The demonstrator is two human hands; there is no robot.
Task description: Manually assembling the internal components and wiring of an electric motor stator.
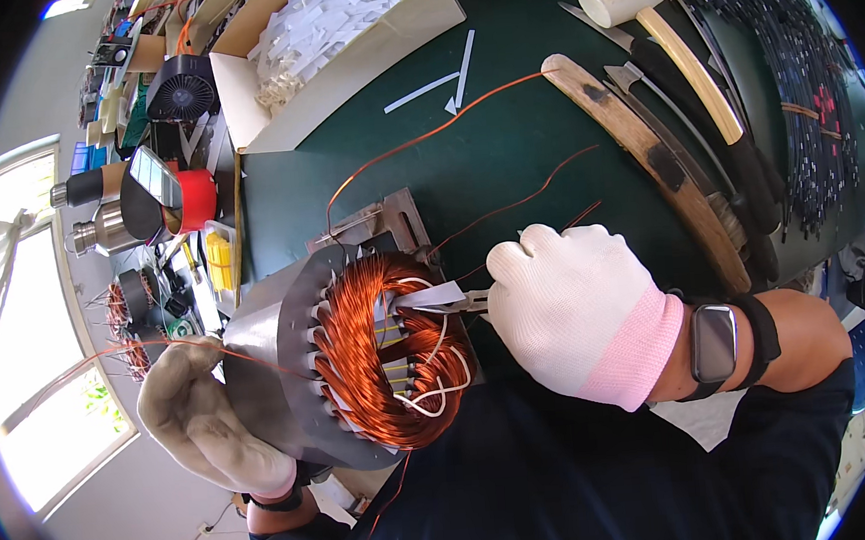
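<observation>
A motor stator (268, 357) with a grey metal core lies on its side before me. Orange-brown copper windings (353, 346) bulge from its right end, and white cord (431, 398) loops at the bore. My left hand (202, 422), in a soiled white glove, curls its fingers round the stator's left end. My right hand (575, 305), in a white glove with a pink cuff, is closed round pliers (475, 303); only their metal jaws show. The jaws meet a white insulation strip (430, 296) at the winding's inner edge. Loose copper wires (394, 147) trail from the stator.
Beyond the stator, a cardboard box (358, 69) holds many white strips; a few strips (464, 72) lie on the green table (287, 195). A white-headed mallet (689, 61), a worn wooden bar (645, 160) and dark sleeving bundles (806, 93) are at right. Bottles (104, 233) and a fan (179, 87) stand left.
</observation>
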